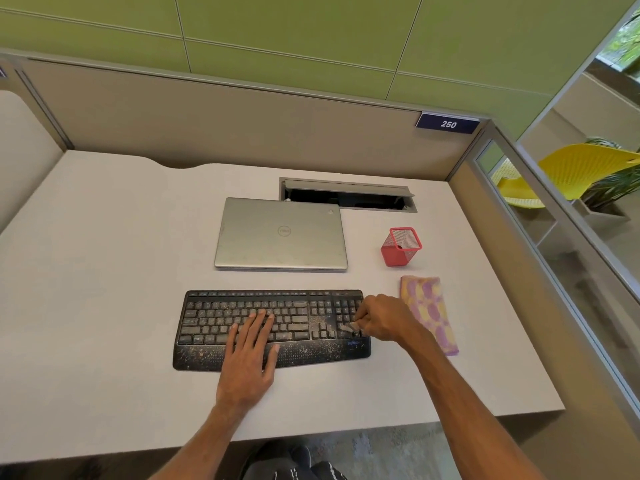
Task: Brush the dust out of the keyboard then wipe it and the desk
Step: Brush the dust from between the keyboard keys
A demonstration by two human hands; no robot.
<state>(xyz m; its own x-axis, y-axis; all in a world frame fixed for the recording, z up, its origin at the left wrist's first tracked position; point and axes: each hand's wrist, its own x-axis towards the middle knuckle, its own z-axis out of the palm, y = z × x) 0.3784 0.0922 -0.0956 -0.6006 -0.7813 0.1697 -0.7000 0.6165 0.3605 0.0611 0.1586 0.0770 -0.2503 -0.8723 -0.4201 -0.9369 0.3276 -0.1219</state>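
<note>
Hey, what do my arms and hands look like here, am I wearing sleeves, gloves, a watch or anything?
Nothing worn shows on them. The left hand and right hand have no gloves, and neither wrist carries a watch or bracelet. No sleeve shows on either arm up to the picture's lower edge. Rings are too small to tell.

Bright, even light — soft shadows, wide-angle bending at edges.
</note>
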